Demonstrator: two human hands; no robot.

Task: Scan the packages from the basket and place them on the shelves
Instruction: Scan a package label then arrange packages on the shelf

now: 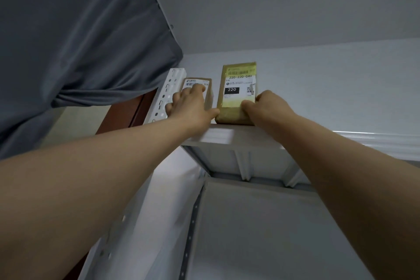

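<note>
Up on the top shelf [218,136], in front of a pale wall [329,79]: two packages, upright, side by side, with a narrow gap between.

On the right, the tall package [237,91]: mustard-brown, glossy wrap, with a white label over most of the face. On that label, a barcode near the top, a line beginning "220-220", a black block reading "220", and a small QR code at the right edge. Base set near the shelf's front lip.

On the left, the small package [209,98]: brown, shorter, just beside a perforated white post [167,95]. White label with a barcode along the top, remaining print too blurred to read.

Right hand [266,107] gripping the tall package at the lower right corner, thumb on the front at the label's bottom edge, fingers wrapped round the side.

Left hand [188,103] laid on the small package's face, fingers spread and slightly bent, apparently pressing rather than clasping. Thumb stretched rightward, touching the tall package's lower left corner.

At upper left, a grey curtain [79,41].
</note>
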